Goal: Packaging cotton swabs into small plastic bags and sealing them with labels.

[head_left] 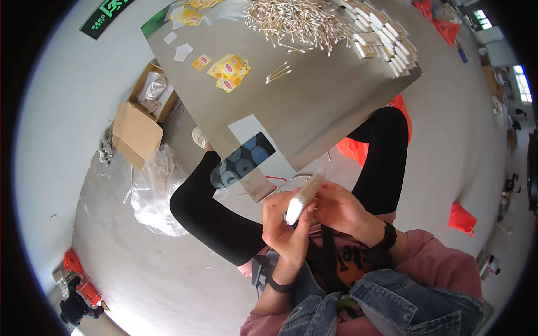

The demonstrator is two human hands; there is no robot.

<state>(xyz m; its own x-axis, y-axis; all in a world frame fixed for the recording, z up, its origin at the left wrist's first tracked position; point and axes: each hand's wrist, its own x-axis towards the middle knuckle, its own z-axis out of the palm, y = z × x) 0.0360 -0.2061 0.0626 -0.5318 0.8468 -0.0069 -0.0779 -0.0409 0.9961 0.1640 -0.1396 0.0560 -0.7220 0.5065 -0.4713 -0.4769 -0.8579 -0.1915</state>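
Slim clear packet of wooden cotton swabs [302, 197]: over the lap, near the grey desk [330, 106] edge; long axis near-left to far-right. Left hand [283, 224] and right hand [336, 208] fingers clenched on it.

a grey table [314, 112] carries a heap of cotton swabs [297, 19] at its far side, yellow sachets [228, 70] to their left, stacked small packs [386, 36] right. an open cardboard box [143, 115] sits on the floor, left.

Thing: bundle of cotton swabs [302, 197], pale sticks, white tips
Pose: tilted, tips toward the lower left
Place: held at lower centre of the frame
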